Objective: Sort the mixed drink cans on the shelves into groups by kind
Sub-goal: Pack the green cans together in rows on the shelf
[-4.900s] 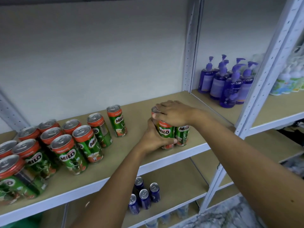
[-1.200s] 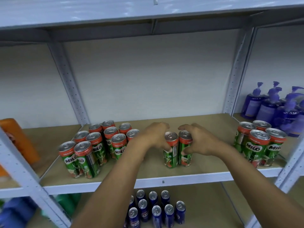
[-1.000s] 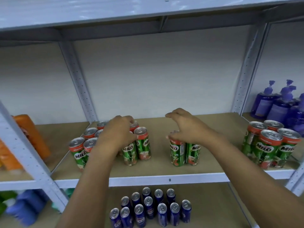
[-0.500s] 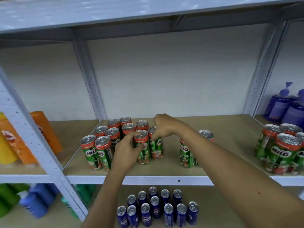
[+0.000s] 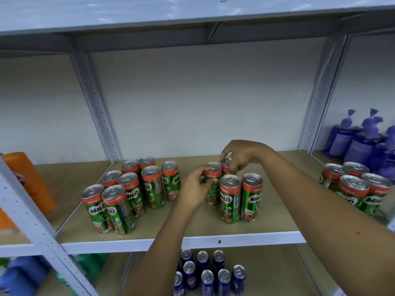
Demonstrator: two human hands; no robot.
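Green and red Milo cans stand on the middle shelf (image 5: 192,228). A cluster of several cans (image 5: 128,193) is at the left. My left hand (image 5: 195,189) grips a Milo can (image 5: 212,184) near the shelf's middle. Just behind it, my right hand (image 5: 239,154) holds the top of another Milo can (image 5: 226,165). Two more cans (image 5: 240,197) stand in front of these, touching each other. A further Milo group (image 5: 354,186) stands at the right end.
Several blue cans (image 5: 209,272) stand on the shelf below. Purple pump bottles (image 5: 363,142) fill the right bay, orange bottles (image 5: 27,180) the left bay. Slanted grey uprights (image 5: 96,107) frame the bay, and an upper shelf hangs close overhead.
Both hands have carried a can each from the left cluster rightward to behind the two middle cans. The camera view has shifted slightly right.
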